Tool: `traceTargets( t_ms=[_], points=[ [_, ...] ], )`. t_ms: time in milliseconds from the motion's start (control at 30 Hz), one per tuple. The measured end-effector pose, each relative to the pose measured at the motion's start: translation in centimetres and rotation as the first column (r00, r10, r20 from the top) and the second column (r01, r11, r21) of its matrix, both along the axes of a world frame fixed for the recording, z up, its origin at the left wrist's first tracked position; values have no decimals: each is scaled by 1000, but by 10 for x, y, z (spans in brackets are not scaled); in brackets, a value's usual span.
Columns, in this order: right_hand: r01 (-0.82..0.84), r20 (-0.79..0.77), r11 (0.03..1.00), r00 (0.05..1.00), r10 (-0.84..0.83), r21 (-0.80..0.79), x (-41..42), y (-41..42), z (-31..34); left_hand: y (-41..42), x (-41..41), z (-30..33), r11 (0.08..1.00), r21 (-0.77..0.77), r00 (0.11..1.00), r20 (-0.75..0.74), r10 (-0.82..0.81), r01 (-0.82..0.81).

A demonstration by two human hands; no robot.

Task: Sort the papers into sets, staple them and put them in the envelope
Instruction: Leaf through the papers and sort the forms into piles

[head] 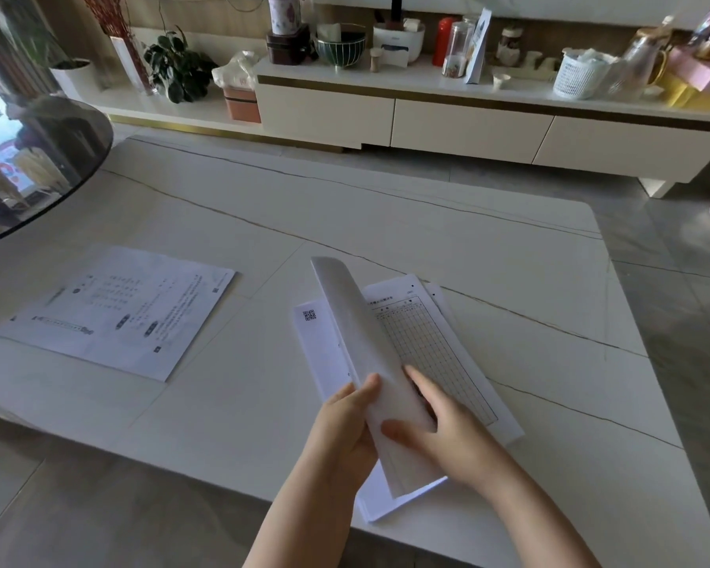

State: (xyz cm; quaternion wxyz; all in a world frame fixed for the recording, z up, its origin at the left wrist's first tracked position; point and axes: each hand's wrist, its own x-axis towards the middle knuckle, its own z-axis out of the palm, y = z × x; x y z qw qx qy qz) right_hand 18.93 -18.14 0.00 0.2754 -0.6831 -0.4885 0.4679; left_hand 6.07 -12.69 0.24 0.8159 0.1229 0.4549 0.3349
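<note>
A: Position of paper stack [439,346]?
B: Lower centre of frame, on worktop [488,248]; long axis toward upper left. Left hand [347,420] pinches the raised sheet [357,330]; right hand [447,428], nearer the stack, pinches its right edge. Sorted set [119,313] lies at left.

The lifted sheet [357,342] hides part of the stack [435,346]; its print is unreadable.

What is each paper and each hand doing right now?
lifted sheet: curled up off the stack, held by both hands.
paper stack: lying flat on the table, gridded page showing.
printed sheet: lying flat on the left, apart, untouched.
left hand: pinches the lifted sheet's edge.
right hand: thumb and fingers hold the lifted sheet.
table: white, bearing the papers.
</note>
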Motion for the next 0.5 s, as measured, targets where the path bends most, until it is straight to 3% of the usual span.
traceTargets(
  t_ms=[133,267,500],
  points=[
    [18,82,998,996,-24,65,-1,1,-1,-1,-4,-3,1000,4,998,59,-31,31],
    [42,19,993,999,-45,106,-1,1,-4,-3,-8,-5,998,9,996,56,-69,69],
    [408,-121,908,910,-396,98,14,3,-8,3,-13,-9,999,-33,996,-79,-35,33]
  ],
)
